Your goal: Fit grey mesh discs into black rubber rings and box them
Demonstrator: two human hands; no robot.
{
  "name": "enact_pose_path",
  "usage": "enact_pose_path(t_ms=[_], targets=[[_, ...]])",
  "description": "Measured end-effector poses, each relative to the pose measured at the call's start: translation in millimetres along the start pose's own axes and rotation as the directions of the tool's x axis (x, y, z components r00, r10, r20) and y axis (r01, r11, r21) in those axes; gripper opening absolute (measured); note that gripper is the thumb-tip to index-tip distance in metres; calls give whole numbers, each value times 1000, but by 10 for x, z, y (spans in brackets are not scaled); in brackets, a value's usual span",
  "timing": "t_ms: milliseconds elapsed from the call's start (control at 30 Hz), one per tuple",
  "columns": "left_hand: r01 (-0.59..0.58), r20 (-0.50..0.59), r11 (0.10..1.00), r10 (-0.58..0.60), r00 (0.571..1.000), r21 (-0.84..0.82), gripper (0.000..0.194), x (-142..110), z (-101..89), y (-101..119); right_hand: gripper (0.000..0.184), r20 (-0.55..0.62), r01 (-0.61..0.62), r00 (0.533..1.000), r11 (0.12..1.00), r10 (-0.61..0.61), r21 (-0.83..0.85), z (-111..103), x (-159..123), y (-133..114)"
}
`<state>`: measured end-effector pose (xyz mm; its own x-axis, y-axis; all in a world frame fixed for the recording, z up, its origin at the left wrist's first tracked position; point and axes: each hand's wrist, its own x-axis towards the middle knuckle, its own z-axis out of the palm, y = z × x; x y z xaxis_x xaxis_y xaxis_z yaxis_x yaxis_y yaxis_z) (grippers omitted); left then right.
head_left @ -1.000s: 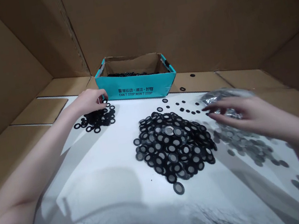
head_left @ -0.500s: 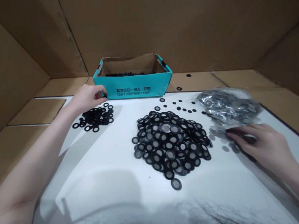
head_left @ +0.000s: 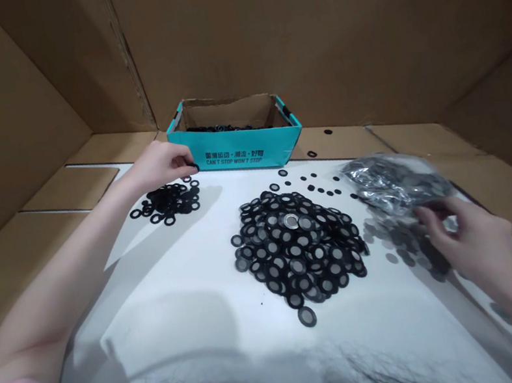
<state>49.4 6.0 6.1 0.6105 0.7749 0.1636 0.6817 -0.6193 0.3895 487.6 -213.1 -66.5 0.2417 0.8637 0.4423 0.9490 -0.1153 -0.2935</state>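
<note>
Shifted rightward, your right hand [head_left: 475,238] curls over loose grey discs [head_left: 404,239], its hold indeterminable; ringed discs [head_left: 295,251], seemingly assembled, form one pile; black rings [head_left: 169,220] remain; your left hand [head_left: 159,164] pinches a dark piece [head_left: 194,168] before the box [head_left: 222,143].

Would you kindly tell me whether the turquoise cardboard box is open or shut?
Open: the turquoise cardboard box's top is uncovered, and small black pieces show inside.

Black rings [head_left: 169,200] lie heaped left, grey discs [head_left: 399,237] scattered right.
</note>
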Motion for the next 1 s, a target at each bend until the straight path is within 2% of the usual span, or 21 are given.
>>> enact_pose_path(t_ms=[167, 233, 367, 467, 500, 533, 567, 600, 633, 700, 767, 867, 1000], targets=[[-32, 10, 999, 32, 999, 16, 27, -8, 0, 36, 13, 52, -30, 998, 998, 27, 49, -51, 43, -33], [-31, 15, 999, 32, 999, -27, 27, -9, 16, 40, 12, 73, -63, 996, 997, 58, 55, -59, 45, -31], [-1, 84, 973, 21, 996, -232, 24, -20, 62, 97, 13, 68, -195, 980, 975, 188, 109, -90, 87, -155], [46, 181, 895, 39, 983, -443, 20, -48, 93, 220, 17, 103, -235, 971, 944, 217, 230, -142, 148, -447], [59, 208, 858, 57, 976, -511, 20, -62, 102, 274, 17, 72, -217, 976, 937, 205, 272, -161, 166, -583], [67, 228, 818, 79, 970, -571, 19, -80, 111, 331, 16, 97, -197, 980, 924, 174, 328, -177, 179, -733], [73, 242, 777, 104, 965, -625, 18, -100, 120, 391, 15, 59, -146, 989, 901, 134, 408, -191, 188, -894], [75, 250, 734, 132, 959, -675, 17, -122, 129, 451, 12, 92, -102, 994, 871, 65, 481, -200, 192, -1061], [82, 259, 691, 156, 953, -718, 16, -146, 139, 510, 9, 43, -32, 999, 823, 9, 567, -205, 193, -1230], [104, 272, 594, 201, 941, -797, 17, -194, 160, 623, 2, 2, 70, 996, 758, -93, 648, -200, 186, -1551], [134, 294, 506, 250, 923, -852, 20, -239, 180, 721, 5, 1, 137, 982, 713, -190, 688, -178, 178, -1820], [176, 319, 432, 285, 904, -884, 20, -293, 194, 833, 4, -50, 207, 967, 657, -250, 725, -121, 172, -2076], [162, 294, 396, 300, 908, -904, 16, -343, 173, 916, 12, -105, 259, 954, 598, -281, 758, -48, 173, -2172]])
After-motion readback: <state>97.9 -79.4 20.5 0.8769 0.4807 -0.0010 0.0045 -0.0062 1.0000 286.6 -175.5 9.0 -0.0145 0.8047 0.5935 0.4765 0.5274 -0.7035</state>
